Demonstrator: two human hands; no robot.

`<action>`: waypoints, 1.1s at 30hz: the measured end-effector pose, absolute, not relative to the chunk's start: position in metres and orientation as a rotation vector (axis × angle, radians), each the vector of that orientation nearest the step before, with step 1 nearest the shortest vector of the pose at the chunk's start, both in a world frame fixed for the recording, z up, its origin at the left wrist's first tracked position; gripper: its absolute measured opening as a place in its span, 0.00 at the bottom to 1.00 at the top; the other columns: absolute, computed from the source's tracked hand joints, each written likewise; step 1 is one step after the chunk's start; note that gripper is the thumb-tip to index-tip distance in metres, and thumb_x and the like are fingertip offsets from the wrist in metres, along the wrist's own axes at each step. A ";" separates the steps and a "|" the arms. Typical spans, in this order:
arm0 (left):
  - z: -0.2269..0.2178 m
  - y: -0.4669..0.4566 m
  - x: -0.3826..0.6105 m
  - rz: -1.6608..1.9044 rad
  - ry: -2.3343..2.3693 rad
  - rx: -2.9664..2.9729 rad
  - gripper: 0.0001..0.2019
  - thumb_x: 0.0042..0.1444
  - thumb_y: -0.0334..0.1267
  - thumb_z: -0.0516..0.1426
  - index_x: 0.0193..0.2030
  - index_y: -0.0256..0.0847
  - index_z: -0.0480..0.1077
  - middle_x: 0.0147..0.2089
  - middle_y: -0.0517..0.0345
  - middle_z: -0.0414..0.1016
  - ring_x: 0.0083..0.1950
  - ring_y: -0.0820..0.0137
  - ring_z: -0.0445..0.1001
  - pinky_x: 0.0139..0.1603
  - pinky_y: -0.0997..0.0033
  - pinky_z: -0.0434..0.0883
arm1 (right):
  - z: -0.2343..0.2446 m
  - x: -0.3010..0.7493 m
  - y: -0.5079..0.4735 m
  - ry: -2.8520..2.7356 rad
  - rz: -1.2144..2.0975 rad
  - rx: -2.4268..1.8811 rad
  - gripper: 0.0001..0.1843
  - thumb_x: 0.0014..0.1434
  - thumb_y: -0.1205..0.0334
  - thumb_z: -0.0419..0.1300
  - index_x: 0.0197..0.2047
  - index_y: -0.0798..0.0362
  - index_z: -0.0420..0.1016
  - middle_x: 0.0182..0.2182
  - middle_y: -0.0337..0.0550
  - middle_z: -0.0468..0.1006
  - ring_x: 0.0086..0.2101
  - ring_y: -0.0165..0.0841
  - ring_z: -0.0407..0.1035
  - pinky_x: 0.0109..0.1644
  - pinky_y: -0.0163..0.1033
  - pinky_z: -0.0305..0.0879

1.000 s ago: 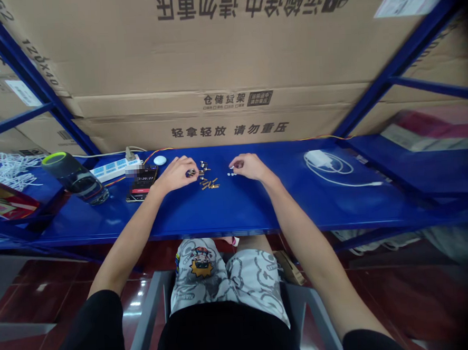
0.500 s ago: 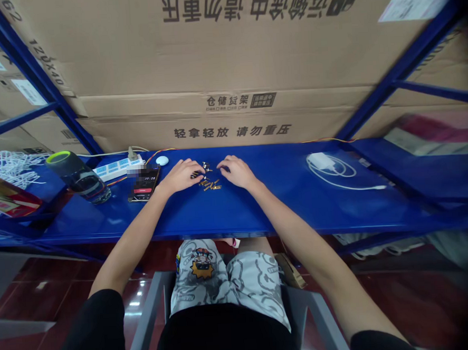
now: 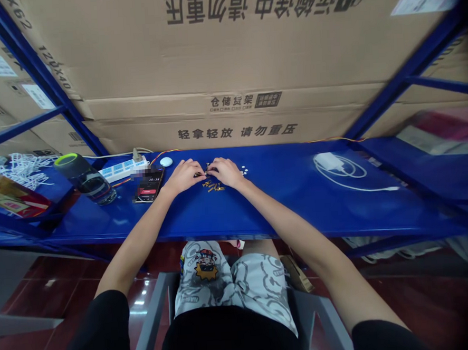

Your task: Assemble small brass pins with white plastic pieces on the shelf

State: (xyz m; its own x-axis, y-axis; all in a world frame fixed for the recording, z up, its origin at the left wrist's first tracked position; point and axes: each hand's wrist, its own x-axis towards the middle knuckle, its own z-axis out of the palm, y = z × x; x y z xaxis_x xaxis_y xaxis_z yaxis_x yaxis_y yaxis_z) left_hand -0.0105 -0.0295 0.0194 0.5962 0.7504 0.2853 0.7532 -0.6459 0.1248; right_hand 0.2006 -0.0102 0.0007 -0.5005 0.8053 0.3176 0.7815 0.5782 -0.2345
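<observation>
My left hand is closed in a pinch over the blue shelf top, with a small dark and brass-coloured piece at its fingertips. Almost touching it, my right hand has its thumb and fingers pinched together; what lies between them is too small to make out. Just below the fingertips is a loose pile of small brass-coloured pieces. More tiny pieces are partly hidden behind the right fingers. Several small white discs lie just right of my right hand.
Left of my hands are a phone, a white power strip, a round white object and a tilted bottle. A white charger with coiled cable lies right. Cardboard stands behind the blue shelf.
My right hand has moved left and closed, bringing its fingertips to those of my left hand. The white discs now show beside it. My left hand keeps its pinch.
</observation>
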 end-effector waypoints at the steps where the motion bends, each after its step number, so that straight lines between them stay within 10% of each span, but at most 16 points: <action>1: 0.019 -0.029 -0.011 -0.494 -1.317 -2.797 0.09 0.66 0.43 0.61 0.42 0.44 0.81 0.48 0.53 0.79 0.52 0.58 0.71 0.60 0.50 0.62 | 0.000 0.201 -0.010 -2.415 0.083 -1.275 0.09 0.69 0.61 0.60 0.42 0.50 0.83 0.44 0.47 0.81 0.49 0.42 0.71 0.52 0.45 0.63; 20: 0.020 -0.040 0.006 -0.516 -1.376 -2.734 0.13 0.71 0.41 0.53 0.50 0.45 0.80 0.50 0.51 0.80 0.52 0.58 0.71 0.57 0.53 0.63 | -0.003 0.220 -0.023 -2.322 0.161 -0.976 0.10 0.68 0.67 0.58 0.43 0.50 0.82 0.42 0.46 0.84 0.44 0.39 0.76 0.52 0.43 0.68; 33: 0.014 -0.028 0.006 -1.067 -1.348 -2.890 0.16 0.69 0.49 0.55 0.44 0.43 0.80 0.45 0.54 0.82 0.41 0.65 0.75 0.52 0.61 0.68 | 0.000 0.214 -0.027 -1.598 0.885 -0.877 0.20 0.54 0.52 0.70 0.48 0.50 0.78 0.35 0.43 0.84 0.37 0.37 0.80 0.50 0.47 0.77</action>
